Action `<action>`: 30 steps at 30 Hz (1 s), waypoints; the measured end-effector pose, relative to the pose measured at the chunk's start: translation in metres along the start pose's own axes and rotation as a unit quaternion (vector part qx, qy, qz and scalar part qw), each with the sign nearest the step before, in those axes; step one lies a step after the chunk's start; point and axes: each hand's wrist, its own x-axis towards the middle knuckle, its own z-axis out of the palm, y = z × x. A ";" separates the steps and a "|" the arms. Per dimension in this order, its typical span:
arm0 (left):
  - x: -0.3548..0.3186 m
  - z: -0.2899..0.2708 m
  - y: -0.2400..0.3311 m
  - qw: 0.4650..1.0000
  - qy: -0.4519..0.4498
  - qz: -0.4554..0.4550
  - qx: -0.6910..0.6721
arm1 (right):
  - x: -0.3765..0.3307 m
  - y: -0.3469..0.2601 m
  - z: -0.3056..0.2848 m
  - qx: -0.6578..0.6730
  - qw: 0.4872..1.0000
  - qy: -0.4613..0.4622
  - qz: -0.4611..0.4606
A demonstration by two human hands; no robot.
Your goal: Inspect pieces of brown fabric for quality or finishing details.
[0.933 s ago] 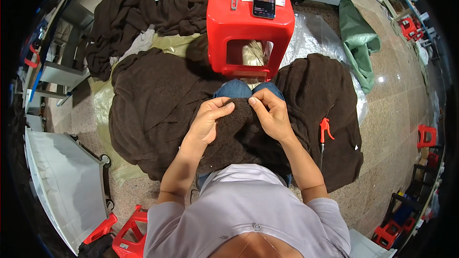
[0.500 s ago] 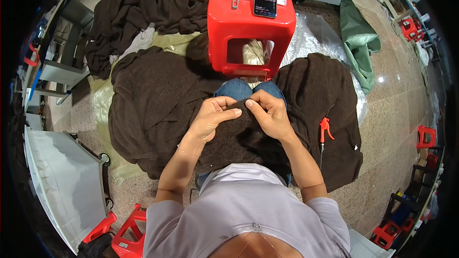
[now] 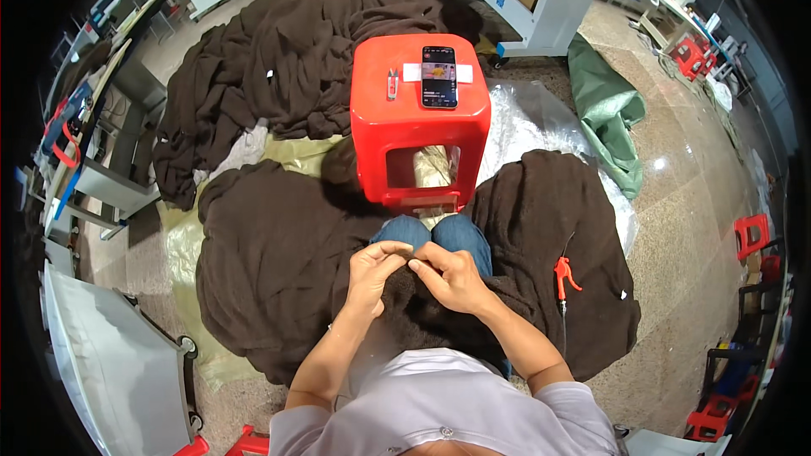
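Note:
Dark brown fleecy fabric is draped over my lap, with blue jeans showing at the knees. My left hand pinches the fabric's upper edge between thumb and fingers. Close beside it, my right hand grips the same edge, its thumb near the left fingertips. The bit of cloth between the fingertips is mostly hidden. In front of my knees stands a red plastic stool. On its top lie a phone with a lit screen and small thread snips.
A red air blow gun with a hose lies on brown fabric at the right. More brown fabric is heaped at the far left. A white wheeled cart stands near left, and a green sheet lies far right.
The view has tilted up, so the stool and fabric appear lower. My hands have drawn closer together, and my left thumb has bent in against its fingers.

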 end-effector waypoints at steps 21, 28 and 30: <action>0.007 0.003 -0.019 0.987 0.039 0.154 0.008 | 0.002 -0.001 0.003 -0.011 0.999 0.004 -0.045; -0.005 0.006 0.003 0.997 -0.013 0.071 -0.036 | 0.001 -0.010 -0.005 0.036 0.998 0.019 -0.040; -0.007 -0.001 0.000 0.995 -0.002 0.101 0.017 | -0.002 -0.012 -0.003 0.041 0.998 0.008 -0.049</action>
